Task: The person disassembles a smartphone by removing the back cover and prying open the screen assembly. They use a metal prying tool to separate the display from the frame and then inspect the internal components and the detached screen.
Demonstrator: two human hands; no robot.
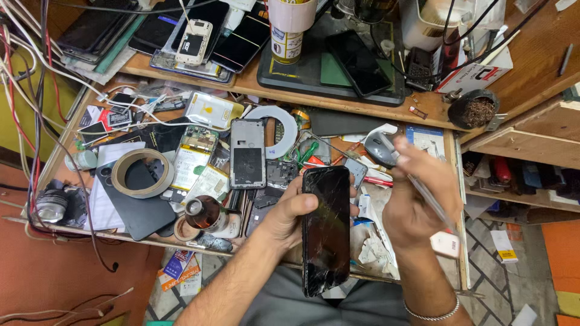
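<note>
The left hand (290, 208) grips a cracked black phone (326, 229) upright over the tabletop (151, 238) edge, at 6 o'clock. The right hand (417, 199), at 3 o'clock, is closed on a slim tool (432, 202). The work likely goes best with a firm grip and a shallow tool angle, so shards stay put.

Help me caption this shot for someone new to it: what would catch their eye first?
Probably the black phone with a cracked screen, held upright at centre by the left hand. Beside it, the right hand grips a slim tool. Behind them lies a cluttered workbench strewn with phone parts, with a roll of tape at left.
</note>
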